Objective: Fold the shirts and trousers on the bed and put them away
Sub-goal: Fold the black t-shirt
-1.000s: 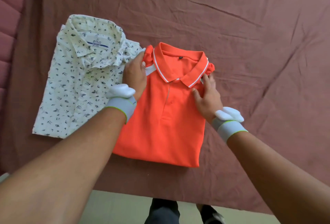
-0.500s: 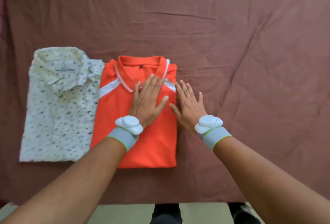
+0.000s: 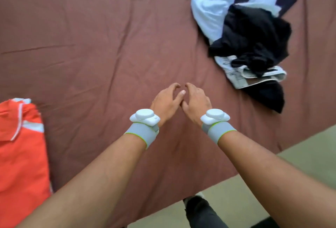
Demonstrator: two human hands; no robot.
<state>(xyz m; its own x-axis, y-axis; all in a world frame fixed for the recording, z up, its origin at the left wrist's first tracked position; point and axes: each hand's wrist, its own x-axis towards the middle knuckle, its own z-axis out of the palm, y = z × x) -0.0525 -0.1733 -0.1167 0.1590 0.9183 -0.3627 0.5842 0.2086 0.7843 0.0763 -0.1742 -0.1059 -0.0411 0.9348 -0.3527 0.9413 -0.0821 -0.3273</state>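
1. Both hands hang over the bare maroon bed sheet, close together near the middle of the view. The left hand and the right hand each have loosely curled fingers and grasp nothing; the thumbs nearly meet, though whether they touch cannot be told.
2. The folded orange polo shirt lies flat at the left edge of the view, well apart from both hands, its white-trimmed collar toward the far side.
3. The unfolded pile sits at the upper right: a pale blue-white garment underneath, a crumpled black garment heaped on it, and a light patterned piece showing at the near end. Which of these are shirts and which trousers cannot be told.
4. The step in hand appears to be the gap between garments: one shirt is done, and the hands seem to be heading for the pile.
5. The next move probably calls for reaching up and to the right, pinching one garment free of the tangle, most likely the black one on top, and spreading it flat on the open sheet before folding.
6. Nothing has been put away yet.
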